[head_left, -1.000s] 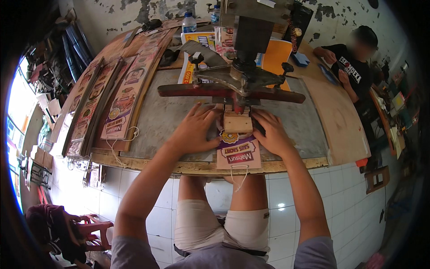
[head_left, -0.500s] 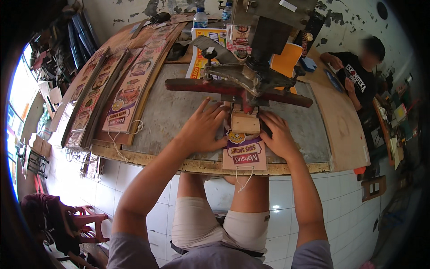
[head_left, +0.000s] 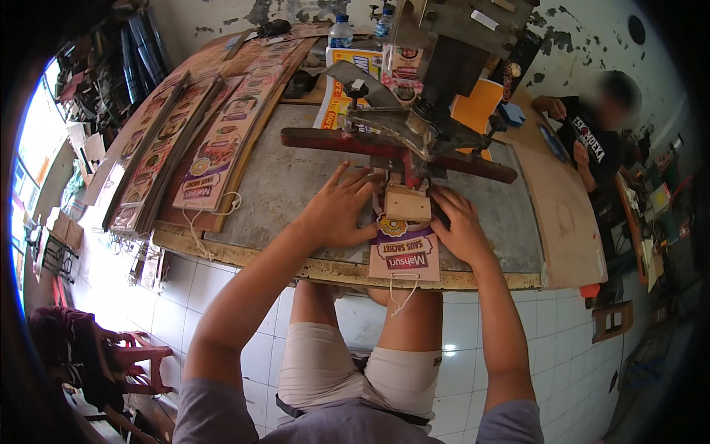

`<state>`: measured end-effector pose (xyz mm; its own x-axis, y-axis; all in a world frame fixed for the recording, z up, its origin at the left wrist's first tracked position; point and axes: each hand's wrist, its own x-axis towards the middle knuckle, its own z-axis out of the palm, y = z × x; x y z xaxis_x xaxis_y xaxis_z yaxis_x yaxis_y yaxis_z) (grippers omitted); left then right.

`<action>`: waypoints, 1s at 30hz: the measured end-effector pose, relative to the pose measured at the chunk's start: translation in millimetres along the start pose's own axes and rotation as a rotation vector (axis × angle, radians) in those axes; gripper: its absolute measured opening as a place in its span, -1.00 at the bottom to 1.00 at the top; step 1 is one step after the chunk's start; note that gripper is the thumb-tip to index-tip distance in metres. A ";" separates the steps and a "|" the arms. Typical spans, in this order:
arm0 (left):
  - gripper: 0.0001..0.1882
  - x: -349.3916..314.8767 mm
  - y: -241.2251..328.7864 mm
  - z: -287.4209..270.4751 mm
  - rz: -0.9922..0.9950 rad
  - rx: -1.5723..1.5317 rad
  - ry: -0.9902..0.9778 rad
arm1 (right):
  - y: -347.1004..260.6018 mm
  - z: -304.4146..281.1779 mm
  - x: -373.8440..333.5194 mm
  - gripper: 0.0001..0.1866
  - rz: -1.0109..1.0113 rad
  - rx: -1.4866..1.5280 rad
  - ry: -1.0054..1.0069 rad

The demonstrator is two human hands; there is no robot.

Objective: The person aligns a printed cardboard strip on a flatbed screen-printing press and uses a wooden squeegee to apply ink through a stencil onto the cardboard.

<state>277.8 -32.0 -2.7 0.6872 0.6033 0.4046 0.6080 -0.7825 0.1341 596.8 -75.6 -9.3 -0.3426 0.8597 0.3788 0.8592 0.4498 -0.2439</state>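
Observation:
A long pink and purple printed card strip (head_left: 403, 260) with a string loop lies on the grey metal plate in front of me. Its near end reaches past the table's front edge. Pressing close over it is a small wooden block (head_left: 407, 206) beneath the red-armed press (head_left: 347, 139). My left hand (head_left: 336, 209) rests flat at the strip's left side, fingers spread and thumb toward its edge. On the other side, my right hand (head_left: 460, 226) lies with stretched fingers along the strip's right edge and beside the block. The strip's far part is hidden by the press.
Stacks of similar printed strips (head_left: 211, 159) lie to the left on the wooden table. Water bottles (head_left: 340, 32) and an orange sheet (head_left: 475, 105) are behind the press. A person in a black shirt (head_left: 589, 140) sits at the far right. A red stool (head_left: 144, 362) stands lower left.
The whole view has shifted slightly. Both hands, the strip and the press keep nearly the same places relative to each other.

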 end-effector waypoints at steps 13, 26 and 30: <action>-0.26 2.5 -0.6 3.4 -0.014 -0.016 0.032 | 2.2 2.7 -0.1 -0.38 -0.008 -0.008 -0.016; -0.22 2.7 -0.8 -0.8 -0.020 0.006 0.024 | -2.0 -0.2 1.4 -0.39 -0.021 0.006 -0.006; -0.19 2.7 1.7 5.0 -0.014 0.062 0.056 | 5.2 4.4 -1.1 -0.39 -0.009 0.004 -0.005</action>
<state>282.7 -31.0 -5.9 0.6562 0.6033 0.4532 0.6420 -0.7620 0.0850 600.0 -73.1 -14.9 -0.3525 0.8569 0.3762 0.8545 0.4586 -0.2441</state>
